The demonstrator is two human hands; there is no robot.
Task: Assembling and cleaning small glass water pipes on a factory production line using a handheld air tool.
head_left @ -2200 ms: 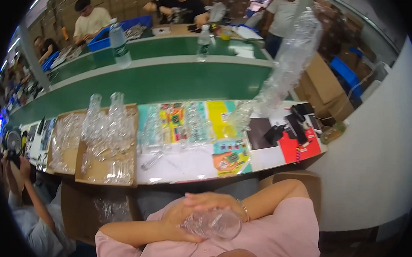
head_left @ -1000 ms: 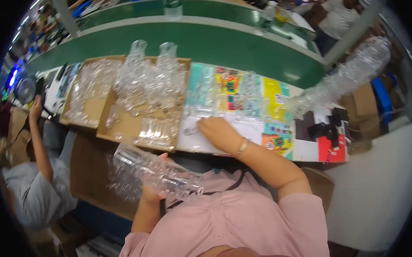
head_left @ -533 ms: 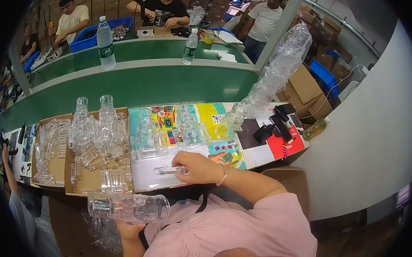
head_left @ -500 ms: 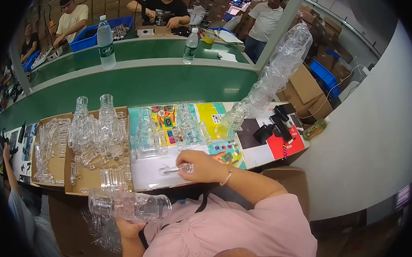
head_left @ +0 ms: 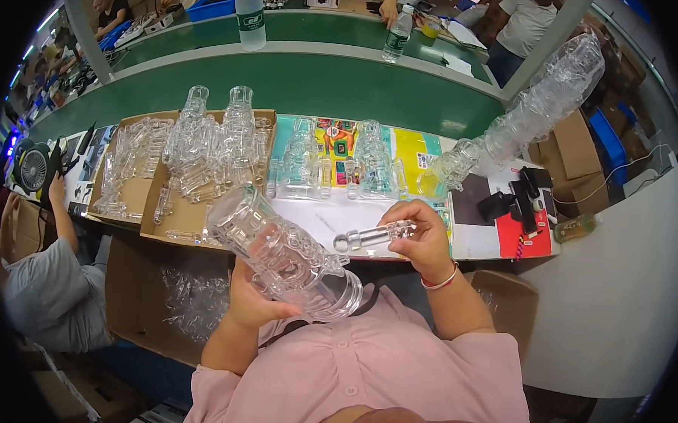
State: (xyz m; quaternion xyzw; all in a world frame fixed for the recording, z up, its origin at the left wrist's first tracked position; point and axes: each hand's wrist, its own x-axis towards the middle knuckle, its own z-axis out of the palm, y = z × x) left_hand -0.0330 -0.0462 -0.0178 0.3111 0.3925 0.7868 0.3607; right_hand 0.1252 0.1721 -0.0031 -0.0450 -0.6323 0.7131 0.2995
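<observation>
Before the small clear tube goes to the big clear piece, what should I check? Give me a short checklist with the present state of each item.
1. Left hand grips the big clear ribbed piece firmly: ok.
2. Right hand holds the small clear tube in its fingers: ok.
3. Tube and big piece are apart, with a gap between them: ok.
4. Tube end is lined up with an opening on the big piece: cannot tell.
5. Space over the white worktop in front of the hands is free of other hands: ok.
</observation>
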